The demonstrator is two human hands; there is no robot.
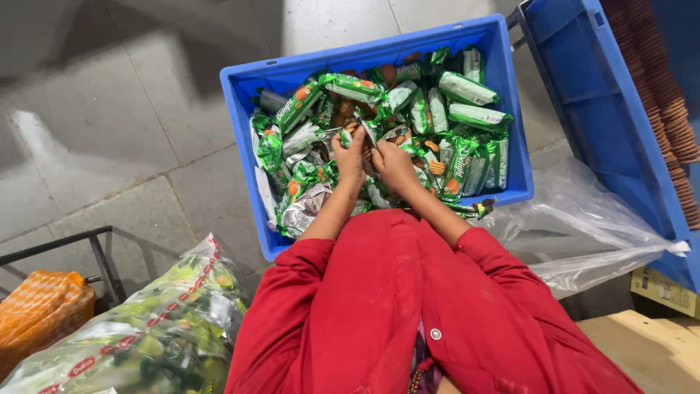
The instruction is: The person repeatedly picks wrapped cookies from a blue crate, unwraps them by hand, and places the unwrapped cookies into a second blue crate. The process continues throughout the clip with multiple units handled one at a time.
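A blue plastic crate [379, 55] on the floor is filled with several green biscuit packets [467, 89] and torn silver-lined wrappers. Both my hands are over its middle, held close together. My left hand [350, 155] and my right hand [394, 162] grip the same green packet [367, 135], with brown biscuits showing at its opened end between the fingers. My red sleeves [379, 292] fill the lower centre of the view.
A second blue crate [583, 87] at the right holds rows of brown biscuits [674, 117]. A clear plastic bag [583, 233] lies under it. At lower left sits a bag stuffed with green wrappers [146, 335], an orange sack [36, 310] and a black metal frame [98, 255].
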